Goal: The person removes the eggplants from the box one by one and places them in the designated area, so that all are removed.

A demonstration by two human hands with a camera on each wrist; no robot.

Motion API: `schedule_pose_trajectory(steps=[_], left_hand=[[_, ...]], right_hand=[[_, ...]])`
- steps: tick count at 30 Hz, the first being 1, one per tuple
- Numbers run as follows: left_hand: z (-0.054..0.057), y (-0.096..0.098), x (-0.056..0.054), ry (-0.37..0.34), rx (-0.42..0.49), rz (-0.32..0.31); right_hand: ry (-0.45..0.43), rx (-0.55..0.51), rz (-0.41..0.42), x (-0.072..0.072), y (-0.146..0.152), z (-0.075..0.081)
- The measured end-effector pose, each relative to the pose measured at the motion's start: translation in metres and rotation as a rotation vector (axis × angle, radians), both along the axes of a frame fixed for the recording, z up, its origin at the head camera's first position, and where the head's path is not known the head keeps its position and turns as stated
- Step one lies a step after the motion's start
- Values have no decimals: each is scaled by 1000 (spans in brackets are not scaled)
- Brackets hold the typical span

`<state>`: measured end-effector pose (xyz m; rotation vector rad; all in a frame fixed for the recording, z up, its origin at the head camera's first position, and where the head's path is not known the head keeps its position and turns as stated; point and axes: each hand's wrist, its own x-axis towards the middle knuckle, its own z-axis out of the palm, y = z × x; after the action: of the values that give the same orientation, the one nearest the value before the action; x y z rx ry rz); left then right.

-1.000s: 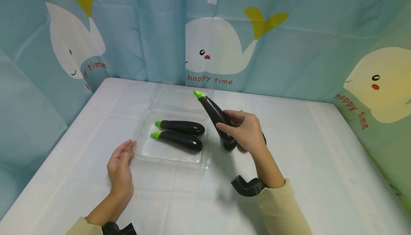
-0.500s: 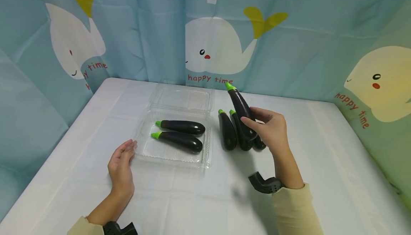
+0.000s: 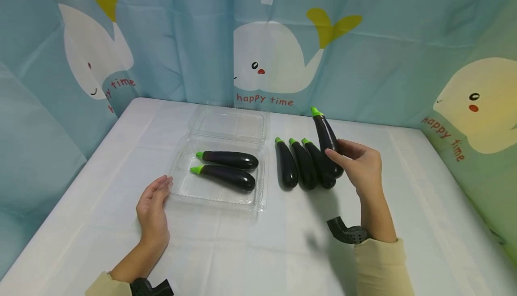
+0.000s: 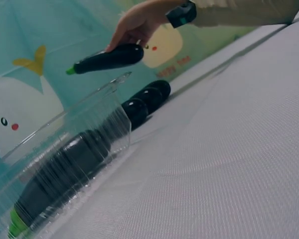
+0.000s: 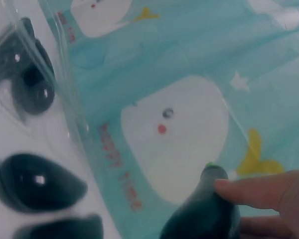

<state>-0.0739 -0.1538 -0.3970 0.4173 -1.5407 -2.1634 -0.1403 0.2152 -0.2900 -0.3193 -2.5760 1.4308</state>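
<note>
head view: the right hand, right of centre, pinches one eggplant; the left hand, lower left, is relaxed beside the clear box. left wrist view: this eggplant is upper middle. right wrist view: bottom.

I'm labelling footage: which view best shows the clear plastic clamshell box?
The head view: it shows the box from above, open lid included. The left wrist view shows it side-on, cut off; the right wrist, a blurred part.

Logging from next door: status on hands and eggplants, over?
Right hand holds one eggplant, raised. Left hand beside box, gripping nothing. Two eggplants in box, three on table. Lid open, no obstruction seen.
</note>
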Motion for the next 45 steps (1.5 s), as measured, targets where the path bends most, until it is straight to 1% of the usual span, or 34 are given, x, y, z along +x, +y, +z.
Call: schedule_pose_trajectory(steps=[3, 6, 13, 20, 28, 37, 41, 45], left_hand=[[0, 0, 0, 0, 3, 7], [-1, 1, 0, 2, 7, 10], [0, 1, 1, 6, 27, 14], [0, 0, 2, -9, -10, 0], [0, -1, 2, -18, -20, -9], [0, 0, 2, -26, -19, -13], [0, -1, 1, -23, -21, -17], [0, -1, 1, -20, -27, -18]], right_hand=[[-31, -5, -26, -1, 9, -2], [-55, 3, -31, -3, 15, -4], [-84, 37, -55, -7, 27, -9], [-125, 36, -74, -9, 35, -17], [-155, 18, -92, -12, 49, -29], [-170, 14, -94, -14, 55, -40], [-187, 21, -105, -16, 57, -46], [-208, 24, -99, -19, 58, -50]])
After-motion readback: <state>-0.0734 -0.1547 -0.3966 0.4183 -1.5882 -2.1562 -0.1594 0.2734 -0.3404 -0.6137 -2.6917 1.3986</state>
